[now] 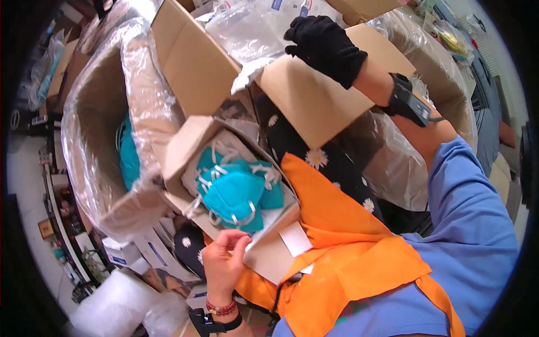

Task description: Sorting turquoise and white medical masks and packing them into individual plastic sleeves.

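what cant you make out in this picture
In the head view:
Floor of the small carton: hidden by teal masks.
Rest of the teal item in the lined carton: hidden by a plastic-covered flap.
Anything in the left hand: hidden by its curl.
Palm of the black-gloved right hand: hidden by its back.

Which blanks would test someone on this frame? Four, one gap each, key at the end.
1. The glove on the right hand is ____ in colour.
2. The left hand has a red beaded bracelet around its ____.
3. The apron is ____ in colour.
4. The plastic-covered box with something teal inside stands to the ____ of the cardboard box full of teal masks, as the person sees it.

Missing words: black; wrist; orange; left.
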`<state>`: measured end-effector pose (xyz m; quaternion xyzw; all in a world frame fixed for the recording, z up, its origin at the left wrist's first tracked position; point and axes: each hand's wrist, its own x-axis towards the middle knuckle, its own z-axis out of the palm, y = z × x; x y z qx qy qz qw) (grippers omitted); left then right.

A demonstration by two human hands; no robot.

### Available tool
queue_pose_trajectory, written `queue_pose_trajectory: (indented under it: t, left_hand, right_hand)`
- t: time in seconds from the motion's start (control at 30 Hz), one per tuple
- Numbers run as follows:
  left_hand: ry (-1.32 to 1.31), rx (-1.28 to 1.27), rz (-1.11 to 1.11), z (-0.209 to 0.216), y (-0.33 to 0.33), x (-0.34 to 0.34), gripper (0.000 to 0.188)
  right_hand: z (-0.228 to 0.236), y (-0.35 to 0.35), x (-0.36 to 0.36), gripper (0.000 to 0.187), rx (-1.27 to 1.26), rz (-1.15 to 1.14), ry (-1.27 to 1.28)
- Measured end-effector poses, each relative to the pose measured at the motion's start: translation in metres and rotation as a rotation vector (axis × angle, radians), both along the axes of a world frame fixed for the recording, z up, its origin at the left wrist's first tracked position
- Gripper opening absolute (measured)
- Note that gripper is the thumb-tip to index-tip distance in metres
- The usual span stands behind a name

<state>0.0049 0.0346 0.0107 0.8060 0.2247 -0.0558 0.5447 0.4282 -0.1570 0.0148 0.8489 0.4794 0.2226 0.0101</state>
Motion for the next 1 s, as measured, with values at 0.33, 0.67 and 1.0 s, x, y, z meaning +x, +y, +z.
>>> queue_pose_trajectory:
  t: [0.33,0.67,1.0]
  left_hand:
    - [-0.009,0.423,-0.020,-0.026,-0.035,-0.027,0.025]
    - [-0.038,0.791,0.121,-0.061,-0.017,0.038,0.078]
    - [-0.057,0.839,0.090,-0.040,-0.022,0.012,0.048]
  right_hand:
    - [-0.020,0.024,-0.204,0.042,-0.140,0.377,0.683]
    - [-0.054,0.074,-0.237,0.066,-0.054,0.112,0.574]
    - [-0.076,0.074,-0.235,0.047,-0.049,0.036,0.913]
